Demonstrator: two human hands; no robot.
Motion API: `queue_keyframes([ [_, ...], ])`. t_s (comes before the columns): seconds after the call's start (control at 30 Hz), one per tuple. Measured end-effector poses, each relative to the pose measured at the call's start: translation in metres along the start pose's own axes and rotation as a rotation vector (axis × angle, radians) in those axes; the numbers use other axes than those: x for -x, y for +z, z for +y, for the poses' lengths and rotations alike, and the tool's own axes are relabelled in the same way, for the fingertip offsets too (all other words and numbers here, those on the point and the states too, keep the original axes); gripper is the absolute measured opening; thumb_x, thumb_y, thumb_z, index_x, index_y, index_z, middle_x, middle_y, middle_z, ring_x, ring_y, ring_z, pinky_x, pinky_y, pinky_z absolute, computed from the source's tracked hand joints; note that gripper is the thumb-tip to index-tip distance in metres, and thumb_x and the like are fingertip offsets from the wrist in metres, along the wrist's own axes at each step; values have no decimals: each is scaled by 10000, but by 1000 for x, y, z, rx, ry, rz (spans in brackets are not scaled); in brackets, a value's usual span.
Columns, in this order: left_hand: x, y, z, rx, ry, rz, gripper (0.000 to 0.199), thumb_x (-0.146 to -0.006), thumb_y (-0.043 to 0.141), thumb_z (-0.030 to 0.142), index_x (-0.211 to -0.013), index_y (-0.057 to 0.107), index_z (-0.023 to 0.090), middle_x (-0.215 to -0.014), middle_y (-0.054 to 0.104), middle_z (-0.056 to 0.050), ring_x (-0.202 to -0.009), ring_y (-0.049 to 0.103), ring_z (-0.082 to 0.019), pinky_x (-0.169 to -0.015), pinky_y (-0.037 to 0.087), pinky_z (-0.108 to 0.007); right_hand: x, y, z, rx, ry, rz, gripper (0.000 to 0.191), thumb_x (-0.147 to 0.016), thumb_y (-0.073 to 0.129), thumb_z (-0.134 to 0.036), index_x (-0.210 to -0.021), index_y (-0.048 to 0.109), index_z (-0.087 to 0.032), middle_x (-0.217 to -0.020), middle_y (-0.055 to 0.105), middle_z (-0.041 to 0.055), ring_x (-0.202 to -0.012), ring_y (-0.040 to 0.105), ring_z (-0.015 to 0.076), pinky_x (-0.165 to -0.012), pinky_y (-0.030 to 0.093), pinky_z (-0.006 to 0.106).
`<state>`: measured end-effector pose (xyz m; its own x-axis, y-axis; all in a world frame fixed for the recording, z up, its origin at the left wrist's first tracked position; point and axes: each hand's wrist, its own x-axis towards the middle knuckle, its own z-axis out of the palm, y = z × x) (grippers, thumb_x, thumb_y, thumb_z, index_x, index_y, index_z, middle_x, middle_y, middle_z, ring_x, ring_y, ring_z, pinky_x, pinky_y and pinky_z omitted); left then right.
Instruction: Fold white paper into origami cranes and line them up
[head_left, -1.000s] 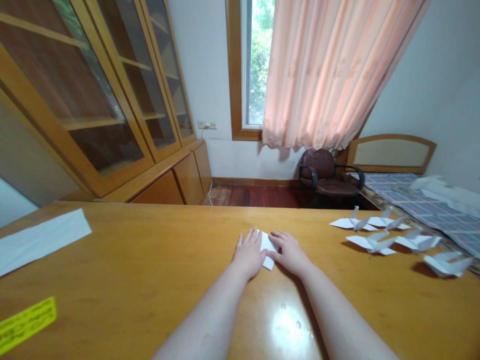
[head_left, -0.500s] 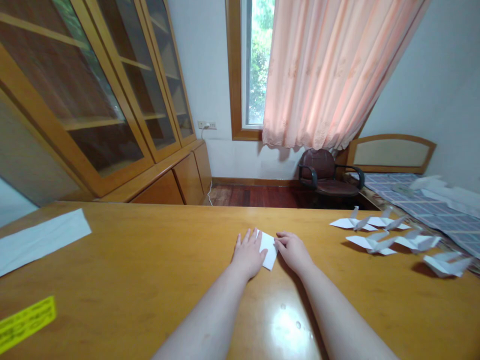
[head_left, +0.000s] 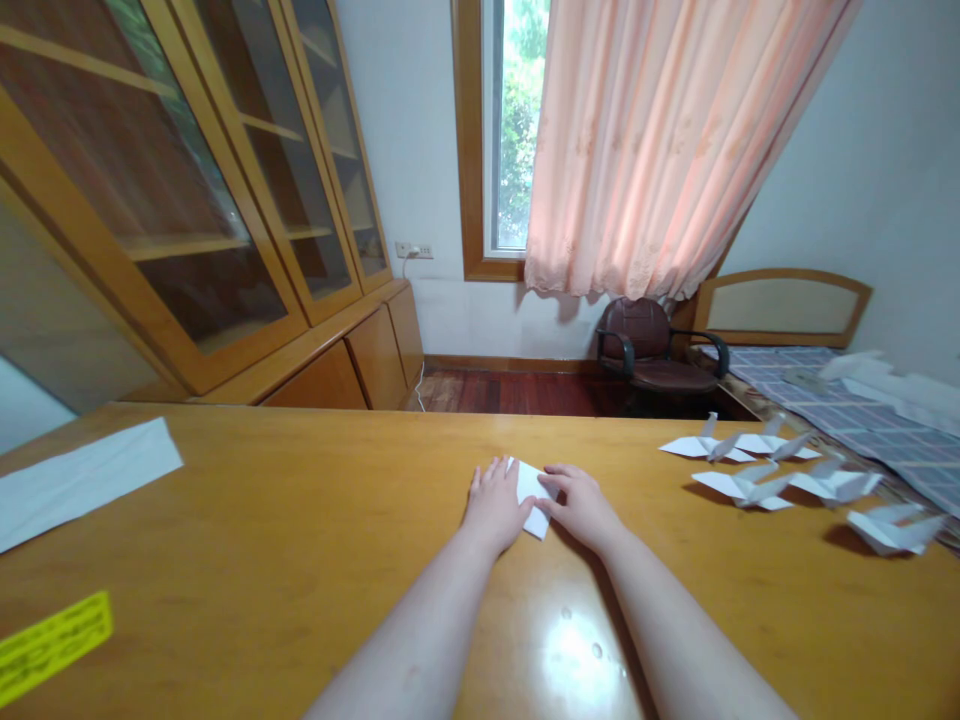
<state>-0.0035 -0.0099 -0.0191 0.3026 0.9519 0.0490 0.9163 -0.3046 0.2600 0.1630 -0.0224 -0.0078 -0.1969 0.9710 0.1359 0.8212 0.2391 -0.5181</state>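
A small folded white sheet of paper (head_left: 537,519) lies on the wooden table (head_left: 300,520) in front of me. My left hand (head_left: 495,505) rests flat over its left side, fingers stretched forward and thumb on the paper. From the right, my right hand (head_left: 581,508) touches the paper, its thumb and forefinger apart over the right edge. Part of the paper is hidden beneath both hands. Off to the right stand several folded white paper cranes (head_left: 742,487), grouped in loose rows.
At the table's left lies a long white strip of cloth or paper (head_left: 82,480). A yellow label (head_left: 56,645) sits near the front left. Beyond the table are a brown armchair (head_left: 656,345), a bed (head_left: 862,400) and a glass-fronted cabinet (head_left: 202,350).
My right hand has shifted slightly left onto the paper, its thumb now close to my left thumb. My left hand and the paper have hardly moved.
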Motion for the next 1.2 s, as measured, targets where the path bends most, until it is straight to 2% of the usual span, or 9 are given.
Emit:
queue_keyframes([
  [0.27, -1, -4, 1, 69, -70, 49, 624, -793, 464, 450, -1335, 328, 173, -1366, 403, -113, -1276, 305, -267, -1068, 166, -476, 0, -1, 1, -2, -15, -2, 408, -727, 597, -385, -1096, 631, -216, -1203, 564, 83, -1117, 479, 226, -979, 315, 370],
  [0.43, 0, -10, 4, 103, -84, 57, 552, -802, 469, 403, -1301, 384, 183, -1330, 449, -100, -1244, 353, -242, -1070, 182, -436, 0, -1, 1, 5, -13, -14, 391, -725, 598, -367, -1087, 637, -225, -1199, 566, 81, -1113, 480, 229, -973, 318, 375],
  [0.57, 0, -15, 6, 135, -96, 110, 474, -821, 441, 342, -1270, 433, 190, -1294, 494, -85, -1202, 406, -218, -1068, 196, -399, -1, -1, 2, 8, -13, -26, 400, -728, 597, -365, -1101, 630, -226, -1206, 562, 83, -1119, 476, 232, -978, 314, 376],
  [0.87, 1, -21, 5, 191, -74, 158, 396, -838, 407, 279, -1206, 523, 192, -1213, 573, -57, -1099, 505, -210, -986, 329, -343, -2, -1, 3, 17, -18, -34, 402, -736, 590, -372, -1110, 626, -228, -1218, 555, 83, -1128, 471, 238, -979, 316, 374],
  [1.0, 1, -24, 5, 263, -89, 227, 373, -870, 363, 304, -1167, 550, 177, -1146, 607, -74, -1058, 530, -192, -931, 373, -298, -2, -1, 4, 20, -27, -29, 396, -739, 585, -355, -1112, 625, -228, -1214, 559, 82, -1120, 477, 234, -977, 319, 371],
  [1.2, 3, -26, 5, 304, -66, 315, 350, -882, 351, 367, -1080, 590, 206, -1040, 651, -63, -984, 563, -198, -886, 392, -319, -2, 1, 6, 10, -29, -24, 394, -738, 585, -345, -1110, 628, -220, -1203, 565, 80, -1109, 479, 229, -974, 321, 358],
])
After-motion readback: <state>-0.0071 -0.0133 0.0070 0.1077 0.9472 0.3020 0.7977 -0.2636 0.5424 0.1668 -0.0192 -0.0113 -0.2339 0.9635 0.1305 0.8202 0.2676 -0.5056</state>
